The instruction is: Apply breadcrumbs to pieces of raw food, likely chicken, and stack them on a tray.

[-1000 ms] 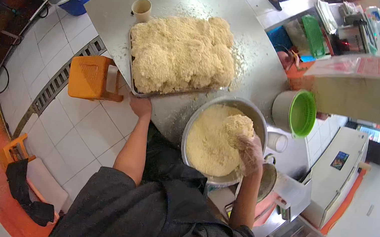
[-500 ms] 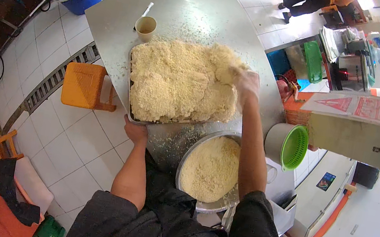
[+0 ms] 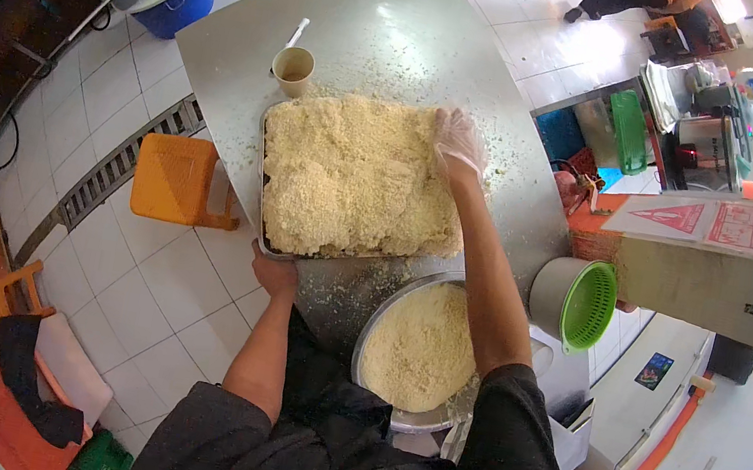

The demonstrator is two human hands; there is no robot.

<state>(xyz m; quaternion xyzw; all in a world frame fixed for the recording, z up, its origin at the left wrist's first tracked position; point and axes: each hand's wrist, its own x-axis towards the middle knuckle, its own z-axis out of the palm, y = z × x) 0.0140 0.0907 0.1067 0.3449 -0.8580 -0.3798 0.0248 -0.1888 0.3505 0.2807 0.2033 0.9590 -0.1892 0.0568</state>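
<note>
Our gloved right hand (image 3: 460,142) presses flat, fingers spread, on the crumb heap (image 3: 357,176) mid-frame, at its upper right corner; our left hand (image 3: 275,269) pinches the tray (image 3: 257,214) at its lower edge.

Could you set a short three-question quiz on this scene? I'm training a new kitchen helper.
1. True or false: the gloved right hand rests at the far corner of the crumb-heaped rectangular metal tray.
2. What does the bare left hand grip?
3. The round steel bowl of yellow crumbs sits: A) beside the orange plastic stool; B) near the person's body, under the right arm.

Key: 1 true; 2 the tray's near edge; 3 B.
</note>
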